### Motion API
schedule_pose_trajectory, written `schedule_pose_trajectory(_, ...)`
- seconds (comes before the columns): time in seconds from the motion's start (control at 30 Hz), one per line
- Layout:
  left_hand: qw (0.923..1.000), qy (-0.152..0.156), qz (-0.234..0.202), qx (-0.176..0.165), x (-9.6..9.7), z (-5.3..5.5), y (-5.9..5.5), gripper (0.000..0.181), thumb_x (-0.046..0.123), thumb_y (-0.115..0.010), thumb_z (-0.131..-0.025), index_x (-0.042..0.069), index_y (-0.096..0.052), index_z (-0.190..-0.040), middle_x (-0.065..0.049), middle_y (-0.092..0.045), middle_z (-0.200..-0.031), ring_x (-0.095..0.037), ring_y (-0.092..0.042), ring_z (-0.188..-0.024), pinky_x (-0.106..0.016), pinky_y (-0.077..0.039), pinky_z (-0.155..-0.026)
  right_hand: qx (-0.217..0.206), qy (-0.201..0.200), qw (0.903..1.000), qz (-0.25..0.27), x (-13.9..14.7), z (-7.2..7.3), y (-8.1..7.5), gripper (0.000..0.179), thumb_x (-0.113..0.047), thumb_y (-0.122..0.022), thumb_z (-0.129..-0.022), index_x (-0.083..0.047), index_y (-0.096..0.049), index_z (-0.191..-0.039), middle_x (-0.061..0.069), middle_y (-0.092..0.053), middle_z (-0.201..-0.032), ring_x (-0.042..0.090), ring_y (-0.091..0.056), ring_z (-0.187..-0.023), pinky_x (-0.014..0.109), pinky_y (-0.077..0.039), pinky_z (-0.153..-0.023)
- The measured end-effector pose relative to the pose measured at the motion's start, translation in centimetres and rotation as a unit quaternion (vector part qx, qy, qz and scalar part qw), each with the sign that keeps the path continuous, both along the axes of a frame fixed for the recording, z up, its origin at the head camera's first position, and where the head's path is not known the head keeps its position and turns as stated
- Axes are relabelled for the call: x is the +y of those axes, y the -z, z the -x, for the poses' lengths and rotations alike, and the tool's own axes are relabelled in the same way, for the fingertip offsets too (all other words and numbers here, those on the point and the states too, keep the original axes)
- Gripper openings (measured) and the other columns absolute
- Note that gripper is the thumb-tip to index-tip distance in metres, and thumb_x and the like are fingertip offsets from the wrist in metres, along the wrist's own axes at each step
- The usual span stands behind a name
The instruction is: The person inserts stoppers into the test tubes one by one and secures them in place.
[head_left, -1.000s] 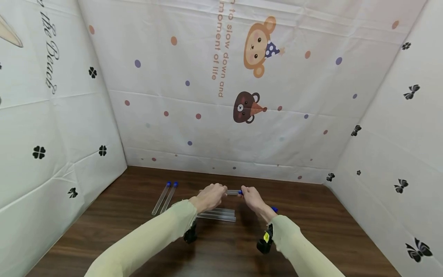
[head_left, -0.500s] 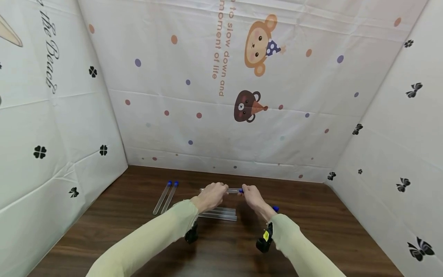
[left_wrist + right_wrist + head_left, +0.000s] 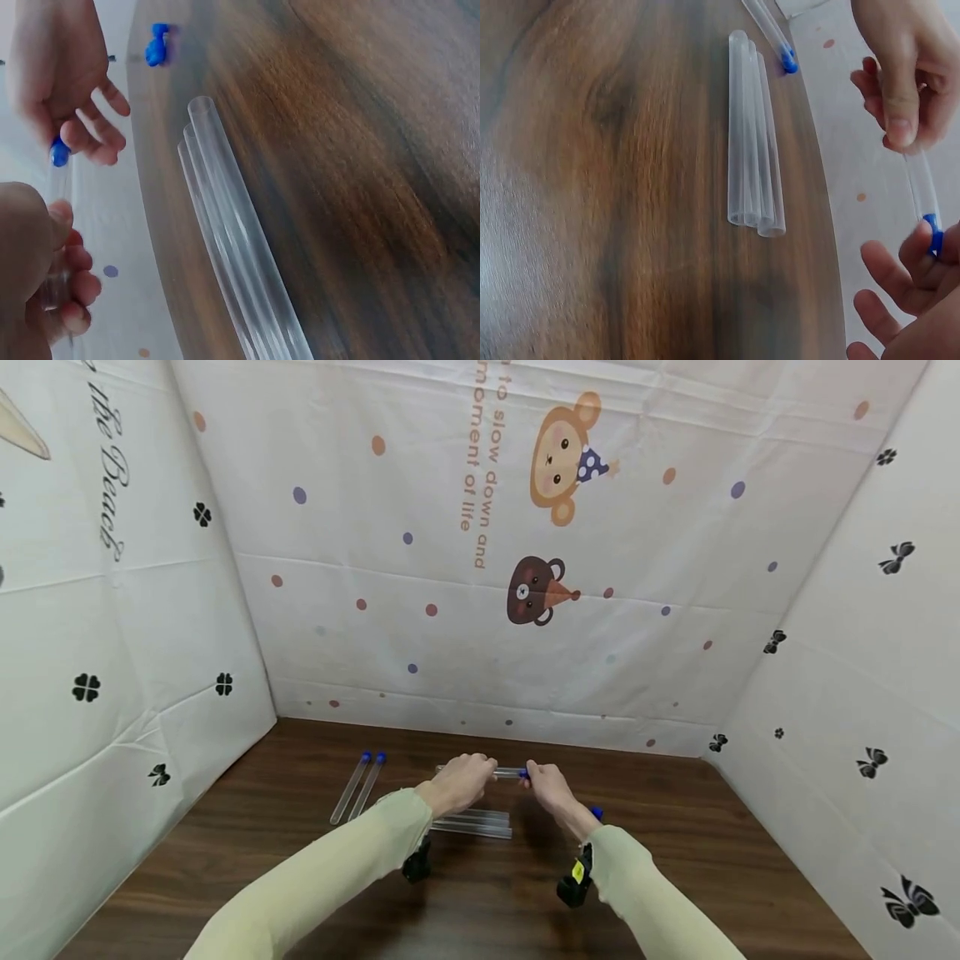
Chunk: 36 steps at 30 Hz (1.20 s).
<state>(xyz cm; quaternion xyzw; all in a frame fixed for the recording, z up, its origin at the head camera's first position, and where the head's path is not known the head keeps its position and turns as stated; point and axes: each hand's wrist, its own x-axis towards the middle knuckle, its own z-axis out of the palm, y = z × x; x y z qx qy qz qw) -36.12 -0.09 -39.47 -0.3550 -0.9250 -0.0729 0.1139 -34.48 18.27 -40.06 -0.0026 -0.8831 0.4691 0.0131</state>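
Above the table a clear test tube (image 3: 507, 772) lies level between the two hands. My left hand (image 3: 462, 781) grips its body, fingers curled round it, as the left wrist view also shows. At the tube's right end, my right hand (image 3: 551, 789) pinches a blue stopper (image 3: 933, 234) between thumb and finger, the other fingers spread loosely. The stopper sits at the tube's mouth; how deep it goes I cannot tell. Below the hands, several uncapped clear tubes (image 3: 754, 142) lie side by side, their open ends toward the right.
On the left of the dark wooden table (image 3: 675, 877) lie two tubes (image 3: 358, 789) with blue stoppers. Loose blue stoppers (image 3: 156, 46) rest to the right, partly behind the right forearm in the head view. Printed white cloth walls (image 3: 480, 693) stand at the back and both sides.
Both hands keep their hold on the tube and stopper, with only a very slight shift to the right. The tubes on the table stay in place.
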Motion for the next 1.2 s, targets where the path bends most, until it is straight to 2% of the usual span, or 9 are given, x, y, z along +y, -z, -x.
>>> schedule_pose_trajectory(0.13,0.9995,0.018,0.004,-0.025,-0.1,0.3,-0.1,0.021,-0.002,-0.058,-0.090,0.008,-0.063,-0.108,-0.004,-0.072,-0.108,-0.019,-0.069,-0.096,-0.022,-0.056,-0.073,-0.015,0.013,0.9998,0.003,0.7,0.2,-0.1,0.053,-0.030,-0.032,-0.106,0.000,-0.063,-0.076,0.013,-0.066,-0.083,0.014,-0.042,-0.069,0.030,-0.035,-0.072)
schedule_pose_trajectory(0.37,0.9987,0.018,-0.016,-0.044,-0.9,0.6,-0.8,0.019,-0.001,-0.053,-0.095,0.009,-0.059,-0.110,-0.007,-0.070,-0.115,-0.020,-0.069,-0.101,-0.022,-0.055,-0.069,0.012,0.017,0.9996,-0.019,2.1,0.4,-0.6,0.058,-0.031,-0.027,-0.107,0.003,-0.068,-0.084,0.015,-0.067,-0.095,0.025,-0.059,-0.093,0.040,-0.046,-0.085)
schedule_pose_trajectory(0.47,0.9971,0.029,-0.031,-0.063,-1.5,0.7,-1.1,0.020,-0.002,-0.052,-0.094,0.009,-0.052,-0.111,-0.010,-0.070,-0.116,-0.020,-0.070,-0.100,-0.019,-0.049,-0.058,0.004,0.017,0.9994,-0.029,2.9,0.5,-0.6,0.058,-0.032,-0.026,-0.107,0.004,-0.067,-0.086,0.016,-0.064,-0.095,0.023,-0.055,-0.088,0.037,-0.043,-0.080)
schedule_pose_trajectory(0.6,0.9956,0.027,-0.045,-0.077,-2.3,0.8,-1.3,0.012,0.005,-0.050,-0.098,0.011,-0.045,-0.107,-0.011,-0.072,-0.095,-0.016,-0.068,-0.071,-0.019,-0.033,-0.046,-0.009,0.011,0.9990,-0.043,3.7,0.5,-0.5,0.058,-0.034,-0.027,-0.106,0.003,-0.067,-0.088,0.014,-0.063,-0.095,0.020,-0.053,-0.086,0.035,-0.041,-0.079)
schedule_pose_trajectory(0.77,0.9962,0.008,-0.044,-0.074,-3.1,1.0,-1.8,0.008,0.019,-0.044,-0.103,0.011,-0.044,-0.105,0.000,-0.052,-0.065,-0.009,-0.039,-0.045,-0.020,-0.028,-0.042,0.003,0.007,0.9980,-0.063,4.4,0.5,-0.8,0.057,-0.033,-0.030,-0.106,0.003,-0.068,-0.085,0.014,-0.067,-0.094,0.021,-0.057,-0.089,0.037,-0.044,-0.083)
schedule_pose_trajectory(0.97,0.9960,0.021,-0.036,-0.079,-3.4,0.9,-1.9,0.004,0.013,-0.046,-0.102,0.013,-0.043,-0.104,-0.003,-0.063,-0.075,-0.007,-0.044,-0.050,-0.021,-0.028,-0.044,0.018,0.009,0.9970,-0.074,4.3,0.7,-1.4,0.056,-0.034,-0.031,-0.106,0.003,-0.068,-0.085,0.012,-0.064,-0.085,0.018,-0.053,-0.079,0.030,-0.041,-0.074)
schedule_pose_trajectory(1.07,0.9952,0.033,-0.028,-0.088,-3.1,0.7,-1.8,0.010,0.007,-0.049,-0.099,0.014,-0.044,-0.104,-0.006,-0.069,-0.089,-0.008,-0.051,-0.056,-0.021,-0.031,-0.046,0.043,-0.013,0.9968,-0.066,3.5,0.7,-1.7,0.053,-0.034,-0.034,-0.106,0.002,-0.068,-0.087,0.013,-0.064,-0.086,0.017,-0.054,-0.077,0.029,-0.041,-0.071)
schedule_pose_trajectory(1.13,0.9953,0.036,-0.017,-0.088,-2.8,0.6,-1.7,0.013,0.006,-0.051,-0.098,0.014,-0.044,-0.105,-0.002,-0.069,-0.089,-0.007,-0.053,-0.058,-0.021,-0.033,-0.047,0.071,-0.034,0.9947,-0.066,2.8,0.7,-1.8,0.048,-0.034,-0.036,-0.105,-0.002,-0.069,-0.090,0.012,-0.068,-0.091,0.019,-0.059,-0.083,0.031,-0.046,-0.073)
schedule_pose_trajectory(1.2,0.9953,0.038,-0.010,-0.088,-2.4,0.6,-1.5,0.013,0.008,-0.051,-0.098,0.014,-0.045,-0.106,-0.002,-0.068,-0.086,-0.007,-0.050,-0.055,-0.021,-0.034,-0.047,0.097,-0.055,0.9913,-0.070,2.3,0.5,-2.0,0.044,-0.035,-0.038,-0.105,-0.005,-0.067,-0.089,0.008,-0.064,-0.081,0.016,-0.057,-0.074,0.030,-0.044,-0.069)
